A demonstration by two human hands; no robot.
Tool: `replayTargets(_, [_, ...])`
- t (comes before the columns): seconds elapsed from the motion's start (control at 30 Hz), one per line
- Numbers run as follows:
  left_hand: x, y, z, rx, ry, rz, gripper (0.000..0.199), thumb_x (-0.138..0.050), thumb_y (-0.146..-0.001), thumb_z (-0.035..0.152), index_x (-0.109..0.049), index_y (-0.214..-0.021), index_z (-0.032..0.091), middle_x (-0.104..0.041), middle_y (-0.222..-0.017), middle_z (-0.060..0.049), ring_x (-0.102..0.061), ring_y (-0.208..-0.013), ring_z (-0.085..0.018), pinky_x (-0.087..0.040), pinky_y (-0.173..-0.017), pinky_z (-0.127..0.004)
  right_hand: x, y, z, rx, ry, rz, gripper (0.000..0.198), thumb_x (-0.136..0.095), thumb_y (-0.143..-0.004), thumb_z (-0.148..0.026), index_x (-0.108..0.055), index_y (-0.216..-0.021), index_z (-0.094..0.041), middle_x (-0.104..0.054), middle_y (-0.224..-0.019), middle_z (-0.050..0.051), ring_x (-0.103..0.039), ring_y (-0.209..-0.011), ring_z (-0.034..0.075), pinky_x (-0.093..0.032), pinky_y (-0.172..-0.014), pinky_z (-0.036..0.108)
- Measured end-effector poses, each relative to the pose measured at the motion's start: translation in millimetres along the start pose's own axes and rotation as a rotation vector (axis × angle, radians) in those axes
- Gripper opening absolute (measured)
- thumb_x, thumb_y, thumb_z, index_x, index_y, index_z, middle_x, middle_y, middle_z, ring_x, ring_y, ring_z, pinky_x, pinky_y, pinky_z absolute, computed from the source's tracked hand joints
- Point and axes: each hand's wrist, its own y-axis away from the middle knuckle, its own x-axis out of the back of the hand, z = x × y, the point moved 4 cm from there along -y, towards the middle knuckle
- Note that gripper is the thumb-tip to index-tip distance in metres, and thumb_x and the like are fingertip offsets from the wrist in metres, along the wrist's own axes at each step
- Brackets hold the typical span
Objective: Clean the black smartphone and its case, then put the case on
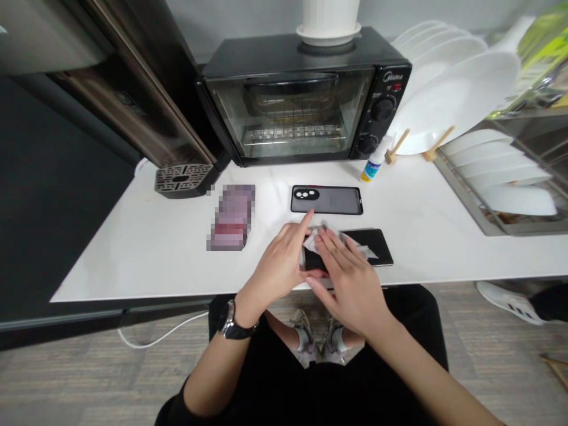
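Observation:
A black smartphone (380, 246) lies across the front of the white counter, its dark, glossy face up. My left hand (280, 258) grips the phone's left end, with the thumb at the far edge and fingers at the near edge. A crumpled white tissue (316, 241) is on the phone's screen. My right hand (352, 283) presses it down with the fingers together, covering the middle of the phone. Just beyond the phone rests a translucent phone case (337, 202) with a black rim and camera cutouts.
A pixelated purplish object (233, 216) lies to the left. A small spray bottle (373, 165) stands before the black toaster oven (293, 118). White plates (470, 89) lean in a wooden holder at right, beside a dish rack (470, 201). A drip tray (184, 177) sits at left.

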Motion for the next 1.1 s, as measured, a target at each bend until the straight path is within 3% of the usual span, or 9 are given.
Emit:
replayTargets(0.17, [1,0,1,0.028,-0.045,0.004,0.107,-0.077,-0.086,0.015,-0.013,-0.171,0.03,-0.061,-0.129,-0.009,-0.056,-0.123,-0.031,-0.052,-0.108,-0.048,-5,4,-23,0.062,-0.1,-0.023,0.06,-0.05,-0.107,-0.046,-0.056,-0.148,-0.002,-0.056,-0.157,0.018,-0.052,-0.15,0.029,-0.043,-0.125,0.052])
replayTargets(0.37, [3,-1,1,0.014,-0.041,-0.015,0.118,-0.09,-0.082,0.037,-0.012,-0.171,0.032,-0.063,-0.13,-0.009,-0.057,-0.124,-0.031,-0.05,-0.109,-0.05,10,29,-1,0.093,-0.043,-0.029,0.059,-0.053,-0.106,-0.041,-0.049,-0.155,-0.007,-0.053,-0.161,0.014,-0.052,-0.15,0.027,-0.05,-0.12,0.05])
replayTargets(0.53, [4,-2,2,0.026,-0.027,-0.025,0.126,-0.096,-0.074,0.04,-0.013,-0.169,0.037,-0.064,-0.131,-0.008,-0.058,-0.125,-0.032,-0.049,-0.111,-0.05,29,54,43,-0.086,0.088,0.05,0.063,-0.052,-0.106,-0.035,-0.037,-0.164,-0.016,-0.05,-0.163,0.012,-0.05,-0.151,0.03,-0.049,-0.119,0.055])
replayTargets(0.63, [5,-3,3,0.037,-0.014,-0.034,0.126,-0.096,-0.074,0.039,-0.013,-0.169,0.04,-0.064,-0.132,-0.008,-0.058,-0.126,-0.032,-0.048,-0.111,-0.052,31,54,57,-0.2,0.136,0.089,0.064,-0.05,-0.107,-0.04,-0.035,-0.166,-0.02,-0.049,-0.164,0.011,-0.046,-0.153,0.034,-0.045,-0.12,0.062])
replayTargets(0.73, [5,-4,2,0.044,-0.004,-0.037,0.126,-0.096,-0.074,0.039,-0.013,-0.169,0.041,-0.064,-0.132,-0.007,-0.058,-0.127,-0.032,-0.048,-0.112,-0.052,20,35,44,-0.233,0.137,0.119,0.073,-0.052,-0.105,-0.051,-0.035,-0.165,-0.013,-0.046,-0.165,0.019,-0.046,-0.153,0.038,-0.045,-0.119,0.065])
replayTargets(0.87, [4,-3,-1,0.051,-0.005,-0.047,0.12,-0.093,-0.079,0.04,-0.014,-0.17,0.039,-0.063,-0.132,-0.009,-0.057,-0.126,-0.033,-0.05,-0.111,-0.053,-3,5,2,-0.154,0.029,0.131,0.084,-0.053,-0.102,-0.065,-0.044,-0.159,-0.004,-0.048,-0.161,0.025,-0.05,-0.15,0.039,-0.048,-0.119,0.059])
replayTargets(0.97, [4,-2,-2,0.053,-0.024,-0.049,0.109,-0.084,-0.087,0.03,-0.014,-0.17,0.037,-0.061,-0.131,-0.009,-0.056,-0.124,-0.033,-0.05,-0.111,-0.052,-10,0,-22,-0.083,-0.06,0.123,0.087,-0.049,-0.1,-0.073,-0.054,-0.15,-0.001,-0.055,-0.156,0.023,-0.055,-0.147,0.035,-0.05,-0.12,0.053])
replayTargets(1.1, [3,-2,-1,0.038,-0.029,-0.052,0.106,-0.082,-0.089,0.026,-0.014,-0.17,0.038,-0.061,-0.132,-0.008,-0.054,-0.124,-0.031,-0.048,-0.111,-0.05,0,12,-23,0.001,-0.116,0.071,0.07,-0.051,-0.104,-0.063,-0.061,-0.145,-0.007,-0.06,-0.153,0.013,-0.059,-0.143,0.028,-0.053,-0.118,0.046])
